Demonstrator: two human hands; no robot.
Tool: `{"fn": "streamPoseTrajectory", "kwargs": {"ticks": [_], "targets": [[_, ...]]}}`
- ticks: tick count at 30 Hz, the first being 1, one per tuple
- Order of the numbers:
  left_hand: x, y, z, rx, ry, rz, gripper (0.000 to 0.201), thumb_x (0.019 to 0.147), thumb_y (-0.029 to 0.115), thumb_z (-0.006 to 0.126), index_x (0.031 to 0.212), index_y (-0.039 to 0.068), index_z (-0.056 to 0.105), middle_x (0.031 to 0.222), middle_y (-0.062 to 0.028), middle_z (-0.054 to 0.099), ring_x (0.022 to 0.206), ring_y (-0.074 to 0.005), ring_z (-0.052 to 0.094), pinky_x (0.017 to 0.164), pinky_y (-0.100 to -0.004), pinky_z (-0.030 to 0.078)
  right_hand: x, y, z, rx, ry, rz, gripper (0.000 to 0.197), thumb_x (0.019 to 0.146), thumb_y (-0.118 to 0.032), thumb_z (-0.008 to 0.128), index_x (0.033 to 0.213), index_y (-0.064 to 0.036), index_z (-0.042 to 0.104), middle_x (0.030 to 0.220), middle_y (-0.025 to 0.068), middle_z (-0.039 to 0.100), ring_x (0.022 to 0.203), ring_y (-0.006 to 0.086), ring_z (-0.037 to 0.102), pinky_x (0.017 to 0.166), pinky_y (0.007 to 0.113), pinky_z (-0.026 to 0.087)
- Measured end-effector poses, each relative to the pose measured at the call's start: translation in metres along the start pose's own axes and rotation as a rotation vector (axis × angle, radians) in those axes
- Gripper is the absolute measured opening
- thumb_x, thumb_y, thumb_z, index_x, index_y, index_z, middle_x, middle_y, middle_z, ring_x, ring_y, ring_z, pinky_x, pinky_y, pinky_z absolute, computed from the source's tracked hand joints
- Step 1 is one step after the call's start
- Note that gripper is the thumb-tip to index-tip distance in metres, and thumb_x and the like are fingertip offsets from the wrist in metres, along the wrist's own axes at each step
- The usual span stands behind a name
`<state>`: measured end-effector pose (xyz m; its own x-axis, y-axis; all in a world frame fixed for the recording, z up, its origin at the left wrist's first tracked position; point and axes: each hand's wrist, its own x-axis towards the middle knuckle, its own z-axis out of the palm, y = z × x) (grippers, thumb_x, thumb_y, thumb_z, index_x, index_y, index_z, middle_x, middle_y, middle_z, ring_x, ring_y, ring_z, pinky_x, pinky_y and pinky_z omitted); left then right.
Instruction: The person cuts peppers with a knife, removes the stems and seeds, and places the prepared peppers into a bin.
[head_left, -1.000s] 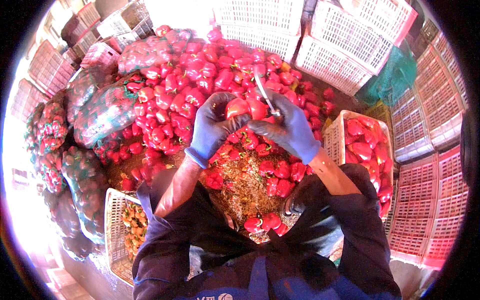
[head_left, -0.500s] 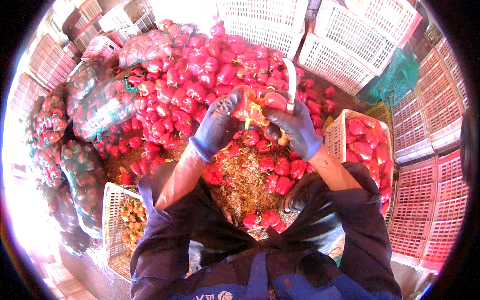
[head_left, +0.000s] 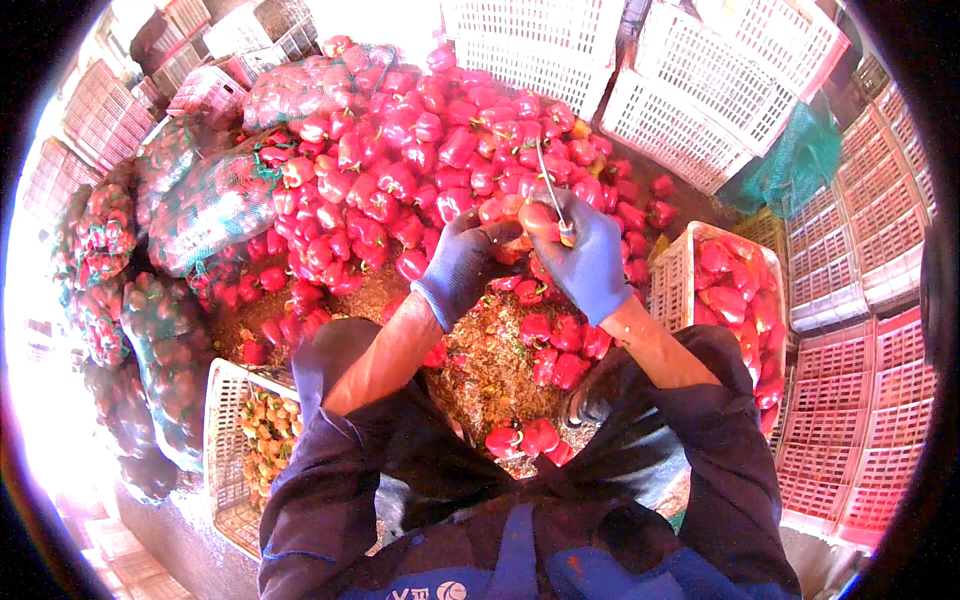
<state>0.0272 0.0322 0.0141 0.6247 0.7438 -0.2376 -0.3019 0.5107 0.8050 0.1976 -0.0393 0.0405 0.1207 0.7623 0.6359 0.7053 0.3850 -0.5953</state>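
My two hands, in blue gloves with dark palms, meet over the near edge of a large heap of red bell peppers point(head_left: 400, 180). My left hand point(head_left: 462, 258) is closed round an orange-red piece of bell pepper point(head_left: 514, 247), partly hidden by its fingers. Another pepper piece point(head_left: 540, 221) sits in the fingers of my right hand point(head_left: 588, 258), touching the left one's piece. That hand also grips a knife point(head_left: 546, 172); its thin curved blade points away from me, seen nearly edge-on. The knife's handle is mostly covered by the glove.
At my right stands a white crate point(head_left: 690, 275) of red peppers. Near my left knee is another crate point(head_left: 222, 440) holding small yellow-green pieces. Stuffed net sacks point(head_left: 215, 215) line the left. Stacked crates point(head_left: 690, 120) stand behind and right. Loose peppers point(head_left: 520, 438) lie between my feet.
The pepper pieces, held apart with their pale insides showing, are now together and turned over. My right hand has rolled inward and moved slightly left; the blade has swung from broadside to edge-on.
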Motion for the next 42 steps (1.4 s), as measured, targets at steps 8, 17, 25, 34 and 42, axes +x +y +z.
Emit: {"fn": "streamPoseTrajectory", "kwargs": {"ticks": [8,17,25,34,42], "targets": [[0.0,0.008,-0.003,0.117,0.032,0.092,0.049,0.089,0.007,0.074,0.135,0.001,0.056,0.113,-0.0115,0.07,0.083,-0.023,0.073,0.067,-0.0345,0.063,0.012,0.006,-0.017,0.186,-0.001,0.274,0.028,0.083,-0.005,0.077,0.111,-0.0039,0.071,0.095,0.0111,0.075,0.087,0.0153,0.071,0.079,0.031,0.057],[-0.002,0.021,-0.012,0.069,0.199,0.104,0.02,0.096,0.019,0.071,0.111,0.008,0.064,0.087,-0.0001,0.065,0.068,-0.0124,0.062,0.057,-0.0279,0.051,0.015,-0.016,-0.02,0.304,-0.103,0.312,0.03,0.085,-0.008,0.079,0.113,-0.0012,0.069,0.098,0.0071,0.074,0.088,0.0126,0.069,0.08,0.03,0.057],[-0.015,0.009,0.011,-0.039,-0.139,0.198,0.034,0.099,0.019,0.069,0.13,0.006,0.063,0.108,-0.0015,0.072,0.082,-0.0146,0.07,0.064,-0.0287,0.057,0.013,-0.018,-0.025,0.516,-0.209,0.492,0.046,0.086,-0.009,0.082,0.127,0.0009,0.064,0.109,0.0053,0.072,0.096,0.0124,0.067,0.089,0.028,0.055],[-0.014,0.02,0.004,0.428,-0.296,0.242,0.045,0.096,0.015,0.073,0.136,0.002,0.058,0.117,-0.0029,0.069,0.099,-0.0106,0.064,0.081,-0.028,0.055,-0.004,0.005,-0.013,0.527,-0.047,0.588,0.033,0.078,-0.004,0.083,0.108,-0.0012,0.07,0.096,0.0034,0.073,0.086,0.0126,0.067,0.075,0.031,0.055],[0.031,-0.023,-0.005,0.148,-0.246,0.234,0.069,0.088,0.021,0.074,0.147,-0.002,0.046,0.144,-0.0186,0.057,0.129,-0.0289,0.059,0.114,-0.043,0.044,-0.007,0.016,-0.016,-0.212,-0.158,0.316,0.045,0.069,-0.007,0.074,0.115,-0.005,0.072,0.092,0.0213,0.075,0.087,0.0386,0.074,0.081,0.05,0.058]]}}
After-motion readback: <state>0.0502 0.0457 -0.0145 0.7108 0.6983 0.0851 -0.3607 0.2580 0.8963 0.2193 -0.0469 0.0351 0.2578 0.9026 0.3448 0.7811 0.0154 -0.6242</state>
